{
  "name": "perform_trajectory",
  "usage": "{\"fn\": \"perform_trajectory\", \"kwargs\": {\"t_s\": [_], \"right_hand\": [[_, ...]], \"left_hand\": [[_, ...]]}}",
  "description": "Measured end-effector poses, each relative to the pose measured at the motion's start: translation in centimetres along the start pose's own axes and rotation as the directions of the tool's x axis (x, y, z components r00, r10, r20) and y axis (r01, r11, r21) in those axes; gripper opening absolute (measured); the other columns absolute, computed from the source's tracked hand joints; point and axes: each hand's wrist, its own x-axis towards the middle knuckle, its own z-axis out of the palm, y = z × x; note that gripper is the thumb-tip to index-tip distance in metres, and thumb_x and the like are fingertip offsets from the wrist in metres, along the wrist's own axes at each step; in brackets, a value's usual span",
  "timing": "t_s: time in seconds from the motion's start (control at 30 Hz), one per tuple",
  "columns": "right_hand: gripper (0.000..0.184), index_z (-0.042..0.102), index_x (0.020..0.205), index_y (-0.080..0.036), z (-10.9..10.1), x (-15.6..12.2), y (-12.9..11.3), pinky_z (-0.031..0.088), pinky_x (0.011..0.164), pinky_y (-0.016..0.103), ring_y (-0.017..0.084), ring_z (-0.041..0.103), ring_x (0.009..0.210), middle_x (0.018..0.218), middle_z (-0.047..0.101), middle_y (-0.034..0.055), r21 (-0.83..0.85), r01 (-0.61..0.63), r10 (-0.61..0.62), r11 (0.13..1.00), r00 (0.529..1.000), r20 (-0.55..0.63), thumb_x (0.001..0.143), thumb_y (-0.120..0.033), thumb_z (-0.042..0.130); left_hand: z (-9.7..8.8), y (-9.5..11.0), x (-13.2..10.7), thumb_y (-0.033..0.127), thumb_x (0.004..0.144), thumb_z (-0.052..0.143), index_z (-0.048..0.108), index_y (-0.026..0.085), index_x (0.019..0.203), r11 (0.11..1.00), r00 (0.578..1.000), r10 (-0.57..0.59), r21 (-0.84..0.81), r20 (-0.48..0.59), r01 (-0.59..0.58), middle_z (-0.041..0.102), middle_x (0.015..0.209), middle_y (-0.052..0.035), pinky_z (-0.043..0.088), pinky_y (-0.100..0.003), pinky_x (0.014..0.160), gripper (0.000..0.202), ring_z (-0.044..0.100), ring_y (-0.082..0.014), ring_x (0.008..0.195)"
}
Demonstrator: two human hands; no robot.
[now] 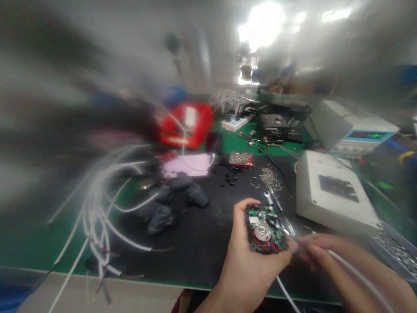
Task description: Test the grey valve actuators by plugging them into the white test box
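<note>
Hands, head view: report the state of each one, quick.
Left hand: closed around the circuit board, holding it up.
Right hand: fingers drawn together beside the board, white cable alongside; grip too blurred to tell.

The left hand is gripping a green circuit board. At its 3 o'clock, the blurred right hand is pinching a white cable. A white box is sitting at 2 o'clock.

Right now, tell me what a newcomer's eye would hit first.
The open device with a green circuit board, gripped in the left hand at bottom centre, the blurred right hand beside it. Then the red box at the back and white cables sprawling left.
</note>
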Motion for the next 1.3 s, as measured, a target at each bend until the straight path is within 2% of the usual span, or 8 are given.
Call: {"fn": "perform_trajectory", "kwargs": {"t_s": [0.13, 0.27, 0.33, 0.43, 0.5, 0.6, 0.83, 1.3], "right_hand": [[0.037, 0.081, 0.091, -0.028, -3.3, 1.9, 0.1, 0.060, 0.058, 0.018, 0.019, 0.074, 0.066, 0.082, 0.077, 0.0009, -0.045, -0.216, 0.200, 0.975, 0.951, -0.237, 0.098, -0.061, 0.066], [0.025, 0.079, 0.096, -0.028, -6.7, 4.9, 2.4, 0.051, 0.059, 0.020, 0.016, 0.067, 0.065, 0.078, 0.074, -0.0015, -0.108, -0.337, 0.273, 0.935, 0.881, -0.388, 0.096, -0.052, 0.073], [0.025, 0.078, 0.098, -0.026, -7.6, 6.4, 3.8, 0.049, 0.060, 0.022, 0.016, 0.066, 0.066, 0.078, 0.074, -0.0007, -0.071, -0.350, 0.294, 0.934, 0.867, -0.402, 0.096, -0.051, 0.074], [0.031, 0.079, 0.101, -0.022, -8.0, 8.2, 6.1, 0.048, 0.063, 0.024, 0.018, 0.067, 0.068, 0.077, 0.074, 0.0016, -0.018, -0.340, 0.309, 0.940, 0.874, -0.375, 0.095, -0.052, 0.074], [0.035, 0.079, 0.103, -0.020, -8.0, 8.9, 7.6, 0.047, 0.062, 0.025, 0.019, 0.067, 0.068, 0.077, 0.074, 0.0028, 0.004, -0.334, 0.314, 0.943, 0.884, -0.348, 0.094, -0.054, 0.075], [0.039, 0.078, 0.106, -0.019, -8.1, 9.3, 9.4, 0.046, 0.059, 0.025, 0.017, 0.064, 0.064, 0.076, 0.073, 0.0027, 0.017, -0.327, 0.316, 0.945, 0.895, -0.316, 0.093, -0.056, 0.075], [0.033, 0.076, 0.107, -0.021, -7.9, 9.1, 10.7, 0.051, 0.067, 0.026, 0.019, 0.071, 0.074, 0.085, 0.075, 0.0020, 0.002, -0.313, 0.303, 0.950, 0.917, -0.258, 0.098, -0.052, 0.070], [0.021, 0.075, 0.102, -0.024, -7.4, 8.9, 10.0, 0.050, 0.076, 0.029, 0.018, 0.069, 0.078, 0.094, 0.076, -0.0012, -0.224, -0.231, 0.171, 0.947, 0.952, -0.255, 0.101, -0.043, 0.066]], "left_hand": [[1.8, 0.9, 1.0, 0.017, 0.078, 0.084, 0.037, 0.027, 0.129, 0.988, 0.999, 0.045, 0.149, 0.023, -0.048, 0.073, 0.095, 0.0000, 0.060, -0.031, 0.082, 0.070, 0.075, -0.0189, 0.084], [3.3, 1.1, 2.9, 0.026, 0.078, 0.086, 0.038, 0.028, 0.131, 0.881, 0.964, 0.109, 0.426, 0.241, -0.206, 0.074, 0.104, -0.0030, 0.060, -0.036, 0.078, 0.071, 0.074, -0.0221, 0.084], [4.4, 0.8, 4.3, 0.031, 0.077, 0.086, 0.043, 0.026, 0.132, 0.740, 0.888, 0.183, 0.536, 0.421, -0.406, 0.072, 0.112, -0.0065, 0.059, -0.042, 0.083, 0.070, 0.072, -0.0261, 0.094], [6.6, 0.1, 6.4, 0.032, 0.074, 0.084, 0.047, 0.018, 0.134, 0.446, 0.692, 0.292, 0.546, 0.660, -0.709, 0.065, 0.129, -0.0134, 0.052, -0.051, 0.101, 0.071, 0.062, -0.0336, 0.118], [8.1, -0.5, 7.6, 0.031, 0.073, 0.081, 0.048, 0.014, 0.134, 0.297, 0.579, 0.297, 0.503, 0.759, -0.812, 0.061, 0.137, -0.0166, 0.049, -0.054, 0.104, 0.071, 0.057, -0.0359, 0.123], [9.8, -1.2, 9.0, 0.034, 0.073, 0.076, 0.052, 0.013, 0.127, 0.209, 0.505, 0.266, 0.462, 0.821, -0.862, 0.058, 0.145, -0.0184, 0.047, -0.054, 0.103, 0.063, 0.055, -0.0373, 0.123], [11.3, -1.7, 10.1, 0.038, 0.074, 0.076, 0.056, 0.012, 0.125, 0.132, 0.485, 0.249, 0.467, 0.838, -0.874, 0.059, 0.145, -0.0167, 0.046, -0.052, 0.101, 0.061, 0.055, -0.0359, 0.117], [11.1, -1.9, 10.6, 0.038, 0.074, 0.074, 0.054, 0.011, 0.125, 0.137, 0.487, 0.229, 0.467, 0.843, -0.873, 0.063, 0.138, -0.0141, 0.046, -0.052, 0.099, 0.061, 0.055, -0.0339, 0.112]]}}
